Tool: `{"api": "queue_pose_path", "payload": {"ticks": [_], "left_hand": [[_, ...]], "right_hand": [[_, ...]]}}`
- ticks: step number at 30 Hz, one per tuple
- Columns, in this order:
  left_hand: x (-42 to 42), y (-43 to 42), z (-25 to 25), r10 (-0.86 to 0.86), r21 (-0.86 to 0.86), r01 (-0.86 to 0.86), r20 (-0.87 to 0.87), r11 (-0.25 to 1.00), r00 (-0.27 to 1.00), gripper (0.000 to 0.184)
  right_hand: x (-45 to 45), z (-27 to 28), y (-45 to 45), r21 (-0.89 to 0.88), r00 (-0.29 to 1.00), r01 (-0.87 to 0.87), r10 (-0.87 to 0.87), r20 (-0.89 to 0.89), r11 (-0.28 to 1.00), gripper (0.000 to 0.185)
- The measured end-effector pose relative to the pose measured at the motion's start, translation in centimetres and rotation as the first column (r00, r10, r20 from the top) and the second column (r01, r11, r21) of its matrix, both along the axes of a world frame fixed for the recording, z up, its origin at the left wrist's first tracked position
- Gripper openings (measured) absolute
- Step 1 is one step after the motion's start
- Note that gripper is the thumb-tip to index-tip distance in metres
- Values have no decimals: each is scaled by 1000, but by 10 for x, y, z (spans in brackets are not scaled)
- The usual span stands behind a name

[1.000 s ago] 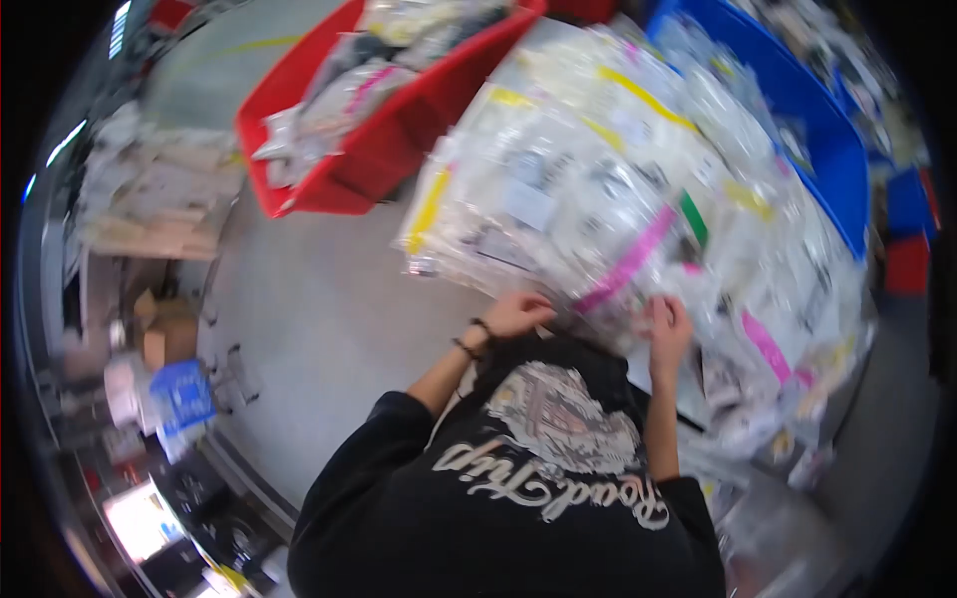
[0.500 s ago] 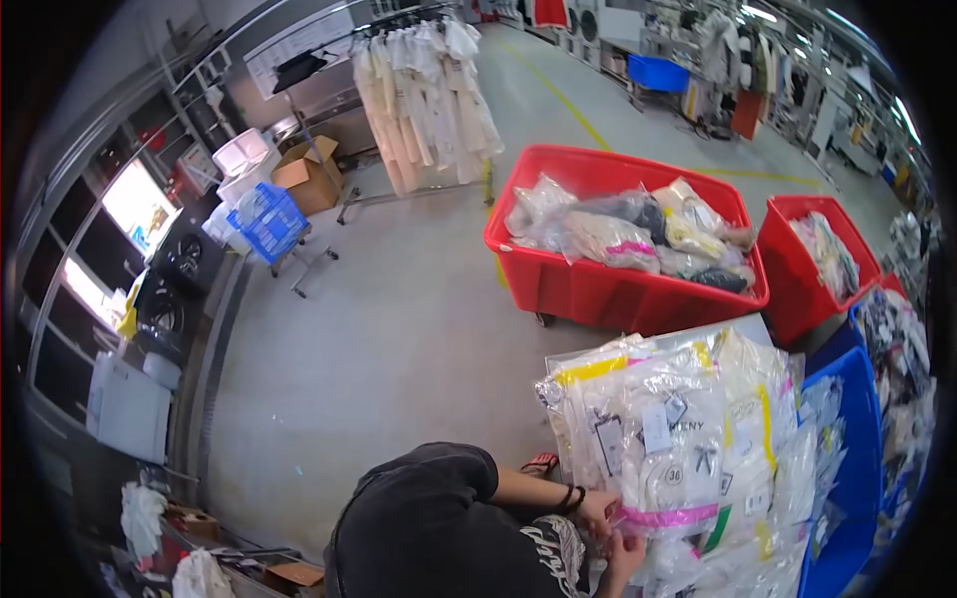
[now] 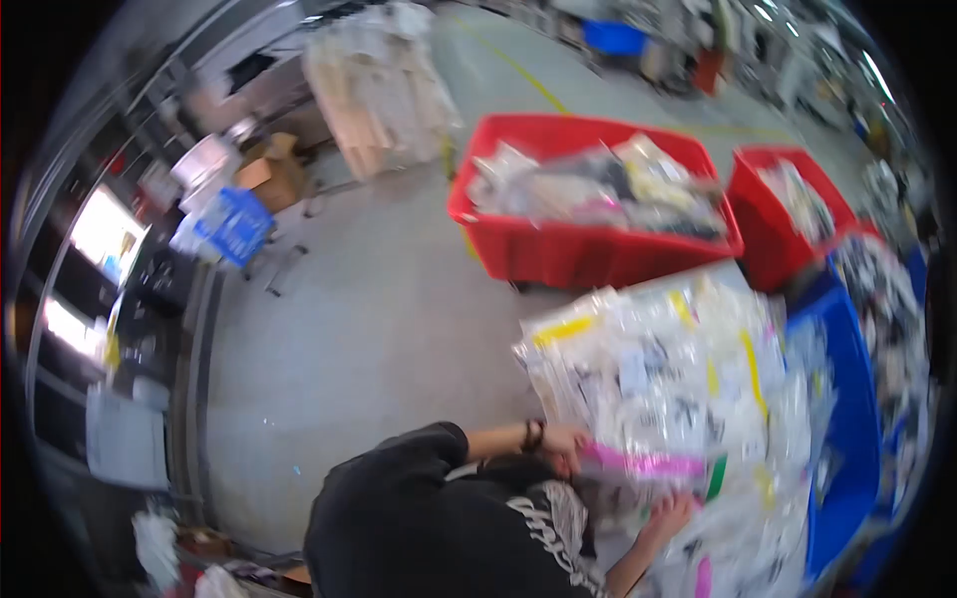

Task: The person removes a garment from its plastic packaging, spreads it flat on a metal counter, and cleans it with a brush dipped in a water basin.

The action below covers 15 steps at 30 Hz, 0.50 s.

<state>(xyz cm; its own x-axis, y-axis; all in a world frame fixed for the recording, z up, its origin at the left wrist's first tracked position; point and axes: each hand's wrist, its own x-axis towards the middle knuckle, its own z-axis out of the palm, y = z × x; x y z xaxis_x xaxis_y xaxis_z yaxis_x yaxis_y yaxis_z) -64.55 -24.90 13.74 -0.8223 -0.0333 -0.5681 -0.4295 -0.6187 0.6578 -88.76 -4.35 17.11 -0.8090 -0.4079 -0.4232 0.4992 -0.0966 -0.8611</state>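
Note:
Clear plastic bags of pale garments lie piled on a table point(image 3: 733, 274). Across the front one, a plastic bag with a pink strip point(image 3: 648, 463), runs the strip, a green patch point(image 3: 717, 476) by its right end. My left hand point(image 3: 565, 444), below dark bracelets, is closed on the bag's edge at the strip's left end. Lower and to the right, my right hand point(image 3: 673, 513) lies at the same bag's clear plastic, below the strip's right end. Its fingers are smeared by motion, so their grip is unclear. Yellow strips mark other bags in the pile.
A large red bin point(image 3: 598, 254) of bagged clothes stands beyond the table, with a smaller red bin point(image 3: 763, 234) to its right. A blue bin point(image 3: 847, 429) adjoins the table's right side. White garments hang on a rack point(image 3: 384, 90); a blue crate point(image 3: 237, 224) sits on a wheeled stand.
The view has shifted, and now blurs. My hands, close together before at the strip's left end, are now apart: the right has moved rightward along the bag while the left stays at that end.

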Motion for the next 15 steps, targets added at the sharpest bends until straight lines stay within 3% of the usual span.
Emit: {"api": "queue_pose_path", "payload": {"ticks": [1, 2, 3, 4, 5, 6, 7, 8, 9, 11, 12, 14, 15], "left_hand": [[11, -7, -2, 30, 1, -30, -1, 1000, 1000, 40], [20, -11, -4, 49, -14, -51, -97, 999, 994, 45], [27, -19, -7, -42, -54, 36, -105, 998, 994, 50], [32, -21, -12, -90, -125, 85, -35, 988, 995, 50], [34, -27, -8, -231, -260, 239, 61, 936, 971, 48], [31, -34, 18, -362, -341, 399, 170, 851, 917, 43], [24, -38, 39, -498, -634, 585, 340, 506, 798, 28], [17, -44, 47, -557, -615, 756, 556, 222, 617, 43], [10, -41, 73, -502, -663, 737, 598, 128, 625, 51], [-13, -39, 89, -466, -790, 612, 526, 43, 711, 41], [-25, -37, 90, -485, -784, 620, 529, 34, 696, 41], [-58, -24, 87, -435, -936, 194, 51, 293, 899, 31], [-76, -18, 88, -481, -963, 176, 58, 204, 875, 26]], "right_hand": [[-6, -16, 11, -83, 998, 26, -22, 50, 996, 7], [-9, -15, 13, -130, 993, -100, 107, 48, 986, 8], [-7, -19, 18, -106, 989, -149, 149, -7, 983, 9], [0, -9, 13, 124, 985, -149, 158, -70, 981, 9], [11, 13, 4, 211, 990, -113, 128, -62, 971, 12], [7, -13, 12, 139, 996, -79, 84, -31, 987, 18], [15, 7, 1, 174, 999, -38, 43, -25, 984, 22], [13, -4, 7, 237, 990, -87, 111, -90, 968, 24], [18, 1, 2, 258, 995, -41, 64, -82, 965, 25], [21, 6, -2, 135, 1000, 16, -16, -7, 991, 25], [23, 8, -6, 140, 999, 38, -38, 2, 989, 25], [22, 14, -9, 115, 990, 135, -130, -52, 984, 25], [23, 17, -8, 117, 989, 142, -136, -54, 983, 25]]}}
